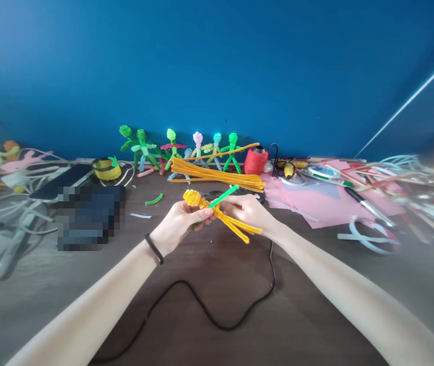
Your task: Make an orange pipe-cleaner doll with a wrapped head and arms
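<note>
A half-made yellow pipe-cleaner figure [201, 202], with a coiled head and two long loose legs, is held over the middle of the brown table [209, 274]. My left hand [180, 219] is closed round its body just below the head. My right hand [248, 209] is closed in a pinch on a green pipe cleaner [222, 196] that crosses the yellow figure and sticks up to the right. A black band circles my left wrist.
Several finished pipe-cleaner figures [174, 147] stand against the blue wall. In front of them lie a bundle of yellow pipe cleaners [212, 174], a red thread spool [255, 160], pink paper [316, 201], scissors [367, 235] and a black cable [209, 315]. Clutter fills both sides.
</note>
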`<state>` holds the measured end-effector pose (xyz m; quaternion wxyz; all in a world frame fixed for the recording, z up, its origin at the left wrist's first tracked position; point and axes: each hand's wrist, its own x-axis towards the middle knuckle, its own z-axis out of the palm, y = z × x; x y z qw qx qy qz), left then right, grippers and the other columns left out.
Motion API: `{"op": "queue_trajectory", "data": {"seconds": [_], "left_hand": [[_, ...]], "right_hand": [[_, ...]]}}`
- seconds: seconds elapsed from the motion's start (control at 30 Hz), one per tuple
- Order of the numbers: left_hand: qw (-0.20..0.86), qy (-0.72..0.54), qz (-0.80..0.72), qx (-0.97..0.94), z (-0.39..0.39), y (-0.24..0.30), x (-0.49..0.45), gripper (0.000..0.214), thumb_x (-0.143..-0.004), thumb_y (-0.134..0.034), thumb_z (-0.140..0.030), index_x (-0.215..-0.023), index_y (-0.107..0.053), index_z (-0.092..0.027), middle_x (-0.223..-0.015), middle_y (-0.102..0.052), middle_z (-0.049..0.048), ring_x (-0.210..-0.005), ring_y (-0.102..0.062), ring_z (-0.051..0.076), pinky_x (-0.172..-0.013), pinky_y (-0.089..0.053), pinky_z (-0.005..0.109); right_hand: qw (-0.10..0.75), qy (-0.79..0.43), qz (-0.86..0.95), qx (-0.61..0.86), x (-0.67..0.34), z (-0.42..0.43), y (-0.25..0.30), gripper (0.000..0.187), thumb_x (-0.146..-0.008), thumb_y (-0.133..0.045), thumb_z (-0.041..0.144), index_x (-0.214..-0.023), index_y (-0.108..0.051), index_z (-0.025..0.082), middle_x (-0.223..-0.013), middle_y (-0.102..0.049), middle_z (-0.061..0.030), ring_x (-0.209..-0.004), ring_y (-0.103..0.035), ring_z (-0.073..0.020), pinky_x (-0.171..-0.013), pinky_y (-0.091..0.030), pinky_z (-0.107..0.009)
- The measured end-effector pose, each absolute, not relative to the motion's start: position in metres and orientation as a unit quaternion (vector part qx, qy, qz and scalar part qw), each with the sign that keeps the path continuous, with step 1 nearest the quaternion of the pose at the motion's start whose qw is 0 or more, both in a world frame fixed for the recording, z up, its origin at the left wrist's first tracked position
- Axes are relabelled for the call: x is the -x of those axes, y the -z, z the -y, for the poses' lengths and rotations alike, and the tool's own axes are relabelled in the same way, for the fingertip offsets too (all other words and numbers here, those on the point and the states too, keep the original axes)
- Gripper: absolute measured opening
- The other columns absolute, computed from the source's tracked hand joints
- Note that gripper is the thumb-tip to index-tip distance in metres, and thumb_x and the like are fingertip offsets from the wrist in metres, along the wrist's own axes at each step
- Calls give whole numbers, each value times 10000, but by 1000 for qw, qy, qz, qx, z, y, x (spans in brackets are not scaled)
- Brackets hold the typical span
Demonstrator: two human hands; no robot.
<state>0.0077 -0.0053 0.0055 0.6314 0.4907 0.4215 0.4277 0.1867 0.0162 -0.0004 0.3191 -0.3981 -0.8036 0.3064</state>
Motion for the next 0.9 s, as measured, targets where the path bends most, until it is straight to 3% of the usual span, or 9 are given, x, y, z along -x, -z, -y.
{"op": "queue_trajectory", "data": {"seconds": [0.2, 0.33, 0.43, 0.73, 0.9], "left_hand": [[643, -462, -389, -471, 4, -4, -8, 128, -625, -690, -226, -698, -645, -131, -615, -610, 10, -557, -516, 83, -508, -368, 201], [631, -485, -395, -459, 1, -1, -8, 125, -630, -685, -209, -707, -636, -124, -644, -624, 16, -567, -522, 81, -511, -369, 200], [629, -501, -380, -458, 1, -2, -8, 115, -644, -675, -189, -720, -614, -129, -666, -625, 12, -575, -522, 70, -485, -351, 181], [655, -491, -374, -436, 2, -8, -6, 126, -693, -634, -241, -751, -563, -154, -682, -611, 9, -580, -539, 73, -423, -322, 154], [643, -483, -385, -452, 2, -11, -5, 128, -668, -658, -230, -725, -586, -140, -681, -586, -11, -594, -531, 61, -529, -412, 164]], "right_hand": [[279, -333, 822, 368, -188, -17, 10, 285, -815, -440, 267, -1029, -607, 182, -658, -622, 6, -575, -548, -106, -556, -383, -198], [281, -285, 842, 362, -186, -15, 12, 192, -789, -448, 183, -824, -635, 155, -586, -595, 1, -571, -553, -124, -555, -383, -209], [280, -270, 847, 363, -181, -11, 8, 261, -816, -418, 218, -651, -616, 173, -564, -592, -19, -615, -574, -158, -574, -390, -239], [271, -278, 841, 378, -182, -12, 13, 276, -817, -419, 234, -580, -548, 177, -528, -553, 0, -519, -521, -126, -509, -365, -227], [271, -288, 844, 362, -182, -13, 14, 247, -827, -409, 241, -631, -536, 160, -582, -554, 6, -527, -511, -101, -517, -357, -208]]}}
